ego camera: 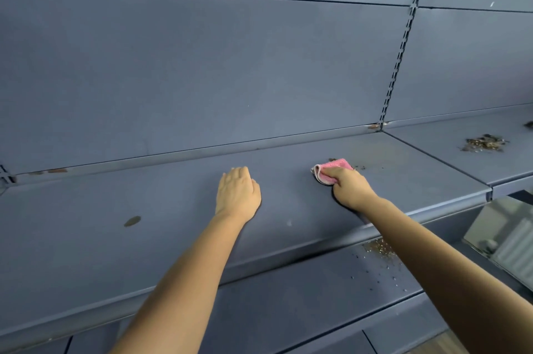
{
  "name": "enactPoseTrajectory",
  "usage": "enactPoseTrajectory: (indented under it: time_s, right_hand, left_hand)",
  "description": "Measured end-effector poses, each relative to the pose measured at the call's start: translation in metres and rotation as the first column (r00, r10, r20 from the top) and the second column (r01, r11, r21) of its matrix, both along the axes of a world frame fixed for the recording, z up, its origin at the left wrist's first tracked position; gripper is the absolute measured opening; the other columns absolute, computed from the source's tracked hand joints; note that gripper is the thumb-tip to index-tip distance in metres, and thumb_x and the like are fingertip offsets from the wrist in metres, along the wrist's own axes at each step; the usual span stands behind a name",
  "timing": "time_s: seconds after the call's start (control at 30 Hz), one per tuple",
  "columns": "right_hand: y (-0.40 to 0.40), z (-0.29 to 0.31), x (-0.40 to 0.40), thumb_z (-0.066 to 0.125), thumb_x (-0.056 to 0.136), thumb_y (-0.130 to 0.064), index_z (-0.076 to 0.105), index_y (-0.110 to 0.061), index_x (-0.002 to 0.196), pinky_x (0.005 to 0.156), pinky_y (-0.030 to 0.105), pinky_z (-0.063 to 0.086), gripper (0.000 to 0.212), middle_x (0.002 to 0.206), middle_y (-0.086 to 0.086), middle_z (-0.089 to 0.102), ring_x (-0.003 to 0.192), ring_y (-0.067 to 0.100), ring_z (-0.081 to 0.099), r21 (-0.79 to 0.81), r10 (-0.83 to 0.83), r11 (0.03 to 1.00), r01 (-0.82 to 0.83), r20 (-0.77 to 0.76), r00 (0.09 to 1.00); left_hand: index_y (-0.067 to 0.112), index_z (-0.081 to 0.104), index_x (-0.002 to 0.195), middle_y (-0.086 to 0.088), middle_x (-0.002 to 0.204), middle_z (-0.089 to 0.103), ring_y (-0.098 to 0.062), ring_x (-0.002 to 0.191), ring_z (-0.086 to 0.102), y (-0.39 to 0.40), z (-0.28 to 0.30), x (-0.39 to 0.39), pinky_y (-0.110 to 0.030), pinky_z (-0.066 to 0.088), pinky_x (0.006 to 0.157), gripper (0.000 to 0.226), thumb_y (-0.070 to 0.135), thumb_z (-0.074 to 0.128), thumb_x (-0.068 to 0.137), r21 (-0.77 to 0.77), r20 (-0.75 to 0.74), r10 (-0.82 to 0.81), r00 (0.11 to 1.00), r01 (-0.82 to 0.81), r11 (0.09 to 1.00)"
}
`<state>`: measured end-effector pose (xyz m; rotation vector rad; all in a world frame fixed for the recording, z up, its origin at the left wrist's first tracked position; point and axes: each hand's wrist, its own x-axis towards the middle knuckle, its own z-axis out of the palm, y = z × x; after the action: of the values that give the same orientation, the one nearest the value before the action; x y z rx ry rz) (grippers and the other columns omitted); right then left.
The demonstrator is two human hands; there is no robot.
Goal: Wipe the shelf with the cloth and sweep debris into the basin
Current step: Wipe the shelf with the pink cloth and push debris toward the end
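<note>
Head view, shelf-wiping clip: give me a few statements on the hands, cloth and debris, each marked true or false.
1. The right hand grips a pink cloth on the shelf. True.
2. The left hand holds a basin. False: it holds nothing and rests on the shelf; no basin is in view.
3. A debris pile lies on the neighbouring shelf section to the right. True.
4. The cloth is blue. False: it is pink.
5. The lower shelf has scattered debris near the right forearm. True.
</note>
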<state>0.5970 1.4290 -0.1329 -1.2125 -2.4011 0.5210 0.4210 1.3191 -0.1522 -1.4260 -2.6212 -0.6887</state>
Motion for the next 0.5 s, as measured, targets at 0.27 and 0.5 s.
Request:
enactPoseTrajectory:
  time_s: [0.27, 0.5]
  right_hand:
    - [-0.042, -0.003, -0.049, 0.030, 0.079, 0.013, 0.061, -0.002, 0.089, 0.076, 0.030, 0.044, 0.036, 0.094, 0.009, 0.052, 0.083, 0.027, 0.044, -0.090, 0.287, 0.955, -0.283, 0.042, 0.957]
    - [-0.023, -0.004, -0.042, 0.029, 0.072, 0.017, 0.056, 0.005, 0.107, 0.088, 0.052, 0.046, 0.045, 0.115, 0.027, 0.056, 0.105, 0.047, 0.050, 0.002, 0.220, 0.975, -0.220, 0.017, 0.975]
  left_hand:
    - [-0.001, 0.051, 0.106, -0.016, 0.115, 0.057, -0.031, 0.109, 0.049, 0.000, 0.001, 0.000, -0.033, 0.033, 0.097, 0.025, 0.010, 0.031, 0.097, -0.006, 0.014, -0.001, 1.000, 0.001, 1.000]
    - [0.000, 0.051, 0.107, -0.015, 0.115, 0.056, -0.030, 0.110, 0.048, 0.001, 0.003, 0.001, -0.032, 0.032, 0.098, 0.026, 0.011, 0.030, 0.098, -0.023, 0.008, 0.023, 1.000, -0.023, 0.999]
